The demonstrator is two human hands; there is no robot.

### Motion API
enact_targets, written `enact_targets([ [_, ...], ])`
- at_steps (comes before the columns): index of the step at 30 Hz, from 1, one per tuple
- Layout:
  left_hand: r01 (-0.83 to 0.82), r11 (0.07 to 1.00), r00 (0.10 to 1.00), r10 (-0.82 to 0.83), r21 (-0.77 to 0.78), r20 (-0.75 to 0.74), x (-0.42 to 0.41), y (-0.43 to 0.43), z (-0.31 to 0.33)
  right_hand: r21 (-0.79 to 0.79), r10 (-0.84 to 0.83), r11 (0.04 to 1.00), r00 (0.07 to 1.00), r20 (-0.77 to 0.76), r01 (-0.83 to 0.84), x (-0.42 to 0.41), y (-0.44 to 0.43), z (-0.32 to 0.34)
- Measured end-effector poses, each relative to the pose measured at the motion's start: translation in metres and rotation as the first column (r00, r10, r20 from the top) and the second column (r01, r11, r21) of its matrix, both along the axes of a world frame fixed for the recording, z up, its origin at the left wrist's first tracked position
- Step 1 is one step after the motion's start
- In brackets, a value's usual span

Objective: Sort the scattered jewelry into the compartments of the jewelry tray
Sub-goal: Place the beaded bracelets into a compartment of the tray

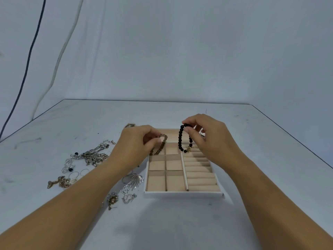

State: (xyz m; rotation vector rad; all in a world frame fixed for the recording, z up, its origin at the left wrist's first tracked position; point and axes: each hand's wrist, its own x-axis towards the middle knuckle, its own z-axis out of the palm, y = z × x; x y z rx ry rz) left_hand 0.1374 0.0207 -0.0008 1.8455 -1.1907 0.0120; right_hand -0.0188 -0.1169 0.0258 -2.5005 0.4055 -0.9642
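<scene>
Black-bead bracelet [179, 139] and brown-bead bracelet [163, 142] dangle over padded tray [183, 194].

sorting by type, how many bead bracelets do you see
2: brown bracelet in the left hand over the far left of the tray, black bracelet in the right hand beside it. The pile may hide more.

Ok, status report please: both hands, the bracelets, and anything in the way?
Left hand pinches brown bead bracelet over tray, far-left side. Right hand pinches black bead bracelet, hanging above tray. Loose jewelry left of tray; nothing in the way.
</scene>
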Motion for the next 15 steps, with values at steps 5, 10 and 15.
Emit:
enact_targets([
  [5, -0.029, 0.985, 0.991, 0.005, 0.172, 0.136, -0.002, -0.001, -0.003, 0.014, 0.001, 1.0, 1.0, 0.003, -0.001, -0.005, -0.002, -0.003],
  [10, -0.137, 0.938, 0.97, 0.062, 0.318, 0.234, 0.004, -0.006, -0.007, 0.028, 0.001, 1.0, 1.0, 0.006, -0.001, -0.006, -0.002, -0.003],
  [15, -0.209, 0.893, 0.941, 0.072, 0.4, 0.331, 0.002, -0.012, -0.003, 0.016, 0.01, 1.0, 1.0, 0.004, -0.01, -0.005, -0.001, -0.004],
])
